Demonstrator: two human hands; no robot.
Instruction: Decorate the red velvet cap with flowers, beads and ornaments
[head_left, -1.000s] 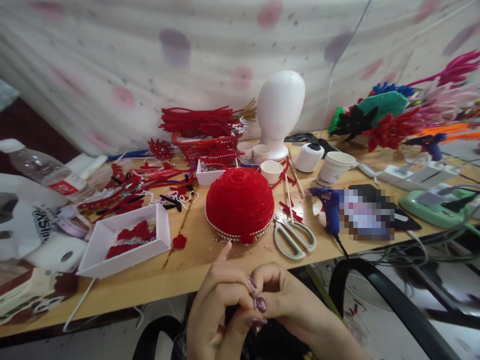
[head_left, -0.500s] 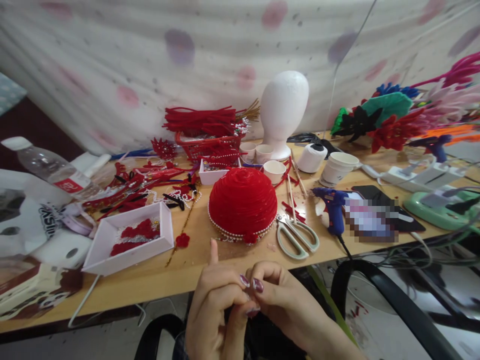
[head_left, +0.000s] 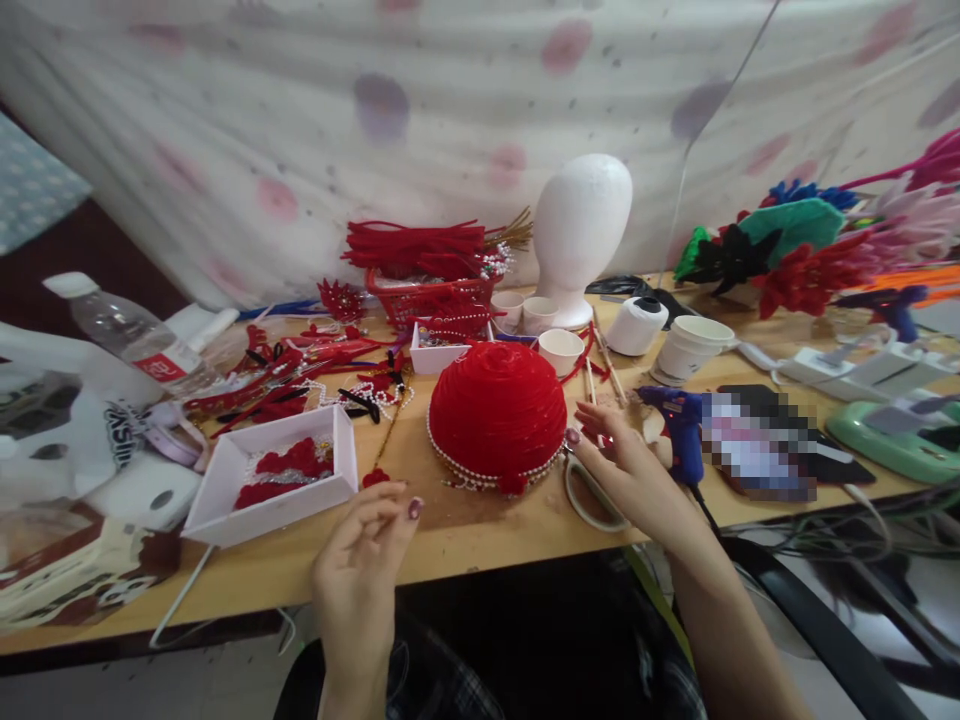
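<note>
A dome-shaped red cap (head_left: 495,410) edged with a strand of pearl beads stands on the table. At its lower left is my left hand (head_left: 361,555), fingers loosely bent, thumb apart, holding nothing visible. Close to its fingertips lies a red flower on a gold chain (head_left: 376,478). My right hand (head_left: 619,465) is at the cap's right side with fingers apart; whether it touches the beads I cannot tell. Below that hand the scissors (head_left: 589,500) are partly hidden. To their right a blue glue gun (head_left: 681,430) lies beside a phone (head_left: 757,450).
A white box (head_left: 270,510) of red flower pieces stands left, with a plastic bottle (head_left: 139,335) behind. A foam head (head_left: 581,235), red basket (head_left: 427,300), paper cups (head_left: 561,352) and a thread cone (head_left: 637,328) are at the back. Cables and a power strip (head_left: 862,370) lie right.
My hands, close together in front of the cap before, have parted. The left moved left toward the chain; the right moved up and right over the scissors. The view shifted slightly left.
</note>
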